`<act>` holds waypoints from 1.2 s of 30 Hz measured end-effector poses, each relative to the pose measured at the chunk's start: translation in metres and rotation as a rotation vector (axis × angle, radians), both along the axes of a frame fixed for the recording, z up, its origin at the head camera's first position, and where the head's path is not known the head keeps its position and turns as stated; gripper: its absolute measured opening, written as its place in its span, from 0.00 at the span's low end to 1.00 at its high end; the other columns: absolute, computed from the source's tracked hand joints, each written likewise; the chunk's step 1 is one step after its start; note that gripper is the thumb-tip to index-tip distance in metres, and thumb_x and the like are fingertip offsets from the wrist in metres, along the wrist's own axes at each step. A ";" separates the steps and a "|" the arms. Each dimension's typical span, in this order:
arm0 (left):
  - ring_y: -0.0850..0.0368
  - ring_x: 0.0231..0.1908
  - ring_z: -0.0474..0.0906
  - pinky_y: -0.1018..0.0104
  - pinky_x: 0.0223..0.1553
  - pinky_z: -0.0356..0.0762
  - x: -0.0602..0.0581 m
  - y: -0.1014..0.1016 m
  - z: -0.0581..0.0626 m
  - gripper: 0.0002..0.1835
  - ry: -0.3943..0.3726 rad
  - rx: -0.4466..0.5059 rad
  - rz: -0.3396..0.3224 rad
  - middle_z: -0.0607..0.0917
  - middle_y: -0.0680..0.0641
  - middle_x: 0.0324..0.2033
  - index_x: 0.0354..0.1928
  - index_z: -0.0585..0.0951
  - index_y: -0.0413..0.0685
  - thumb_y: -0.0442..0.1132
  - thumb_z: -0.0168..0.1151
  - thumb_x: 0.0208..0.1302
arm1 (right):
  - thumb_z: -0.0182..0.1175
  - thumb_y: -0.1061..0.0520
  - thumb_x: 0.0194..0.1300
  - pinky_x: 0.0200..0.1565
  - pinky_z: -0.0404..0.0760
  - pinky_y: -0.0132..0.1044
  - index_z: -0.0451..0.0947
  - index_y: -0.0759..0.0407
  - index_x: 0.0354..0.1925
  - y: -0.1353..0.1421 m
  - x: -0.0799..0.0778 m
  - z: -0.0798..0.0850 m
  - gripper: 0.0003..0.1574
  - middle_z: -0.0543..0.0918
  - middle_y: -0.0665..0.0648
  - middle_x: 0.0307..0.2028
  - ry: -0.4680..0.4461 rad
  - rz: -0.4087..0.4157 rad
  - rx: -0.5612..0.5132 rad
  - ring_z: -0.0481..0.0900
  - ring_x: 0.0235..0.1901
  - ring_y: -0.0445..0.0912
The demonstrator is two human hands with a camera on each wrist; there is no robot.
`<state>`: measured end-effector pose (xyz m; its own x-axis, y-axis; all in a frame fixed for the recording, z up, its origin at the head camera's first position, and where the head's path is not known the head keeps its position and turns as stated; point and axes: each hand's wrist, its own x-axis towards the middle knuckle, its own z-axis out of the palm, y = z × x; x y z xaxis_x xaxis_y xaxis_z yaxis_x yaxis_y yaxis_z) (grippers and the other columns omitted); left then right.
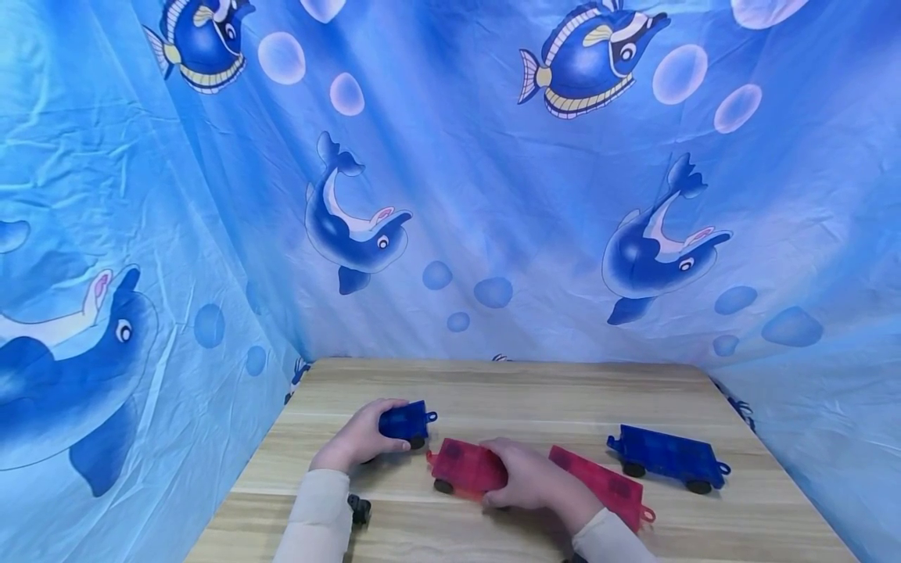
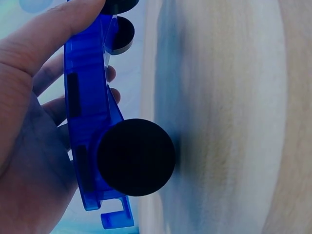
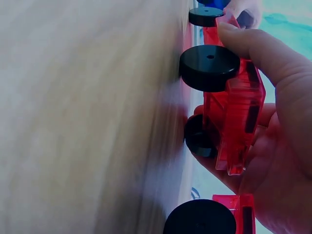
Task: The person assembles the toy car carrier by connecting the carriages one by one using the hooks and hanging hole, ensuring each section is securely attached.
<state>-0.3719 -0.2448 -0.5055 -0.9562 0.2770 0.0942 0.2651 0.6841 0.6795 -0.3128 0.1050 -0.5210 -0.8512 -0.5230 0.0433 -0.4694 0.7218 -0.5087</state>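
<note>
My left hand [image 1: 360, 439] grips a blue translucent toy train car [image 1: 406, 422] with black wheels, thumb on the near side. In the left wrist view the fingers curl behind that blue car [image 2: 87, 97], whose hook hangs at the bottom. Just to the right, my right hand [image 1: 522, 478] holds a red translucent train car [image 1: 461, 467] across its right end. The right wrist view shows the thumb along one side of this red car [image 3: 234, 117] and fingers on the other. A gap separates the red car's left hook from the blue car's ring.
A second red train car [image 1: 600, 486] lies angled behind my right wrist, partly hidden by it. Farther right stands another blue train car [image 1: 667, 455]. The wooden table [image 1: 521, 391] ends at a blue sea-print cloth [image 1: 479, 195] behind and at the sides.
</note>
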 end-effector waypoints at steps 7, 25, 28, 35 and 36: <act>0.36 0.66 0.74 0.34 0.63 0.73 0.000 0.001 0.000 0.44 -0.001 0.002 0.011 0.77 0.44 0.68 0.72 0.77 0.61 0.49 0.85 0.51 | 0.80 0.37 0.52 0.57 0.81 0.47 0.72 0.58 0.73 0.001 -0.006 -0.001 0.57 0.82 0.50 0.59 0.007 -0.043 -0.001 0.79 0.54 0.43; 0.35 0.65 0.73 0.35 0.61 0.74 -0.002 0.005 0.000 0.45 -0.023 0.025 -0.032 0.76 0.43 0.69 0.72 0.77 0.59 0.47 0.86 0.50 | 0.81 0.37 0.51 0.56 0.81 0.51 0.70 0.57 0.72 0.007 -0.013 -0.002 0.58 0.81 0.54 0.60 -0.002 -0.122 -0.054 0.79 0.54 0.47; 0.35 0.65 0.74 0.35 0.60 0.75 -0.001 0.005 0.000 0.45 -0.025 0.032 -0.037 0.76 0.42 0.69 0.72 0.77 0.57 0.47 0.87 0.49 | 0.81 0.36 0.52 0.53 0.82 0.49 0.71 0.57 0.72 0.007 -0.014 -0.003 0.57 0.81 0.53 0.58 0.013 -0.115 -0.054 0.79 0.51 0.46; 0.37 0.65 0.74 0.36 0.60 0.76 -0.003 0.007 -0.001 0.45 -0.036 0.032 -0.045 0.76 0.43 0.68 0.71 0.77 0.57 0.47 0.87 0.49 | 0.80 0.36 0.52 0.51 0.82 0.48 0.71 0.57 0.72 0.007 -0.014 -0.005 0.56 0.81 0.54 0.59 0.035 -0.103 -0.049 0.80 0.50 0.46; 0.37 0.65 0.74 0.36 0.60 0.76 -0.003 0.007 -0.001 0.45 -0.039 0.031 -0.048 0.76 0.43 0.68 0.71 0.77 0.57 0.47 0.87 0.49 | 0.80 0.36 0.52 0.51 0.82 0.48 0.71 0.57 0.72 0.007 -0.014 -0.004 0.56 0.81 0.54 0.59 0.032 -0.104 -0.049 0.80 0.51 0.46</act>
<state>-0.3744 -0.2382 -0.5067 -0.9452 0.3197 0.0668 0.2700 0.6497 0.7107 -0.3272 0.1118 -0.5254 -0.8986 -0.4284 0.0949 -0.4098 0.7421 -0.5304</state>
